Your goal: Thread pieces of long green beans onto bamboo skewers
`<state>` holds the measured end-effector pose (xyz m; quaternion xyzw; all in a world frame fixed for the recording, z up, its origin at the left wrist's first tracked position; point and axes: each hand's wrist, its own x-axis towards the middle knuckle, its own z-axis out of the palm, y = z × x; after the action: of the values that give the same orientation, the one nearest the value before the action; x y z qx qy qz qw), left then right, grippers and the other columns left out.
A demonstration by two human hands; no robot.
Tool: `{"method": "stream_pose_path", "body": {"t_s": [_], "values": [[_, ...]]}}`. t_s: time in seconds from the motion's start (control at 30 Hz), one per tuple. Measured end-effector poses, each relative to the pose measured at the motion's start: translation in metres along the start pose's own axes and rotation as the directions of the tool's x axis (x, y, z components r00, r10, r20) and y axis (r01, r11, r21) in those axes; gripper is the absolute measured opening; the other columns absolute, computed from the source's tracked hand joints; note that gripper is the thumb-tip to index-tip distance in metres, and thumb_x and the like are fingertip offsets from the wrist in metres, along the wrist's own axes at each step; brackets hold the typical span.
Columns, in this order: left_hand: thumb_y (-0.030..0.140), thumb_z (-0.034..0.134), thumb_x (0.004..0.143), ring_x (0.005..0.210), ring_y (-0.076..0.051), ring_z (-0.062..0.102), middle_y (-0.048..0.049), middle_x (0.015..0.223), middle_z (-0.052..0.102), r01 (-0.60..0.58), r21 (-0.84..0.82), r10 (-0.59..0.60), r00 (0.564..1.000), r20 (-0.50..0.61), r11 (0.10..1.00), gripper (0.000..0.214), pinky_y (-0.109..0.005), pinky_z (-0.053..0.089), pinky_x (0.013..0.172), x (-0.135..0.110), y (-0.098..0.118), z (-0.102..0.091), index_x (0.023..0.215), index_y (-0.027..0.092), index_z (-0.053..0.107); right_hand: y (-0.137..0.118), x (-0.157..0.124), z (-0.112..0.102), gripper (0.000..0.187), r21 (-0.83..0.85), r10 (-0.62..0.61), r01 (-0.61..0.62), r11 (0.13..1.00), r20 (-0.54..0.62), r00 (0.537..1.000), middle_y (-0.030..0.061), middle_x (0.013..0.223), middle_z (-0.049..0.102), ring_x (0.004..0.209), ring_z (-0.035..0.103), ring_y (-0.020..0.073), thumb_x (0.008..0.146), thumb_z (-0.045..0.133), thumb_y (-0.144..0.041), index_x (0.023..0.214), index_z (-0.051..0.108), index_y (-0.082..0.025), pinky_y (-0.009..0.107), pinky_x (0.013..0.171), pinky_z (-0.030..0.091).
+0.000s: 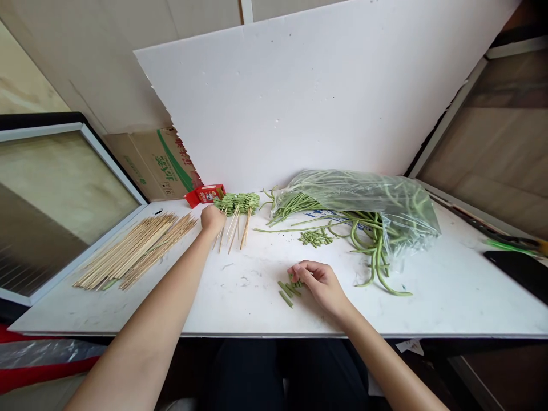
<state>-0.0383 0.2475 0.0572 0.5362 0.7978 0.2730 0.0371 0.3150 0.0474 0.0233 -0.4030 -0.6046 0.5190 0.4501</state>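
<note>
My left hand [213, 219] is closed at the left end of a row of skewered green bean pieces [237, 202]; its fingertips are turned away, so what they hold is hidden. Bare stick ends of those skewers point towards me. My right hand [317, 281] pinches cut green bean pieces [295, 281] just above the table. Beside it lie several loose cut bean pieces [286, 298]. Farther back is a small heap of short bean bits [315, 237].
Bamboo skewers [132, 248] lie in a pile at the left. A clear plastic bag [363, 194] of long beans [379, 257] lies at the back right. A red box [206, 194] and a cardboard carton [154, 162] stand behind. A white board [291, 103] rises at the back.
</note>
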Motion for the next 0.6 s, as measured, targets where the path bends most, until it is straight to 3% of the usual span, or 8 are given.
{"method": "stream_pose_path", "body": {"t_s": [0.1, 0.27, 0.43, 0.53, 0.6], "values": [[0.021, 0.074, 0.073, 0.102, -0.036, 0.074, -0.0185, 0.101, 0.080, 0.037, 0.042, -0.037, 0.999, -0.006, 0.998, 0.016, -0.043, 0.056, 0.089, -0.0011, 0.0001, -0.0012, 0.087, 0.017, 0.079, -0.0004, 0.0004, 0.0007, 0.050, -0.003, 0.003, -0.003, 1.000, 0.001, 1.000, 0.0085, 0.090, 0.078, 0.095, 0.071, 0.0259, 0.097, 0.064, -0.063, 0.076, 0.074, -0.019, 0.037, 0.090, 0.052], [0.024, 0.076, 0.077, 0.098, -0.031, 0.074, -0.0154, 0.102, 0.080, 0.002, 0.073, -0.005, 1.000, 0.029, 0.997, 0.012, -0.038, 0.054, 0.086, -0.0008, 0.0033, -0.0041, 0.088, 0.019, 0.078, 0.0010, 0.0000, 0.0014, 0.050, -0.019, 0.007, -0.007, 1.000, 0.001, 1.000, 0.0084, 0.093, 0.078, 0.094, 0.071, 0.0250, 0.097, 0.063, -0.063, 0.077, 0.075, -0.019, 0.036, 0.088, 0.051], [0.028, 0.075, 0.081, 0.111, -0.034, 0.071, -0.0178, 0.112, 0.078, -0.060, 0.102, 0.057, 0.998, 0.034, 0.993, 0.023, -0.041, 0.054, 0.095, 0.0012, 0.0079, -0.0046, 0.101, 0.017, 0.078, 0.0036, -0.0002, 0.0012, 0.050, -0.029, -0.003, 0.003, 1.000, 0.004, 1.000, 0.0082, 0.092, 0.078, 0.094, 0.070, 0.0249, 0.098, 0.062, -0.063, 0.079, 0.075, -0.019, 0.036, 0.088, 0.051], [0.029, 0.069, 0.088, 0.132, -0.036, 0.059, -0.0195, 0.135, 0.069, -0.212, 0.132, 0.211, 0.977, 0.018, 0.968, 0.041, -0.044, 0.047, 0.111, 0.0039, 0.0084, -0.0030, 0.126, 0.014, 0.072, 0.0028, 0.0002, 0.0013, 0.050, -0.030, 0.001, -0.001, 1.000, 0.002, 1.000, 0.0081, 0.091, 0.078, 0.092, 0.070, 0.0244, 0.098, 0.063, -0.064, 0.079, 0.076, -0.019, 0.036, 0.087, 0.052], [0.030, 0.064, 0.092, 0.140, -0.036, 0.053, -0.0202, 0.144, 0.063, -0.360, 0.176, 0.358, 0.933, 0.042, 0.916, 0.049, -0.047, 0.042, 0.117, 0.0063, 0.0071, -0.0011, 0.138, 0.012, 0.066, 0.0007, 0.0003, 0.0017, 0.052, -0.028, 0.016, -0.016, 0.999, 0.004, 1.000, 0.0088, 0.090, 0.078, 0.090, 0.070, 0.0249, 0.096, 0.064, -0.065, 0.078, 0.076, -0.018, 0.036, 0.084, 0.052]]}}
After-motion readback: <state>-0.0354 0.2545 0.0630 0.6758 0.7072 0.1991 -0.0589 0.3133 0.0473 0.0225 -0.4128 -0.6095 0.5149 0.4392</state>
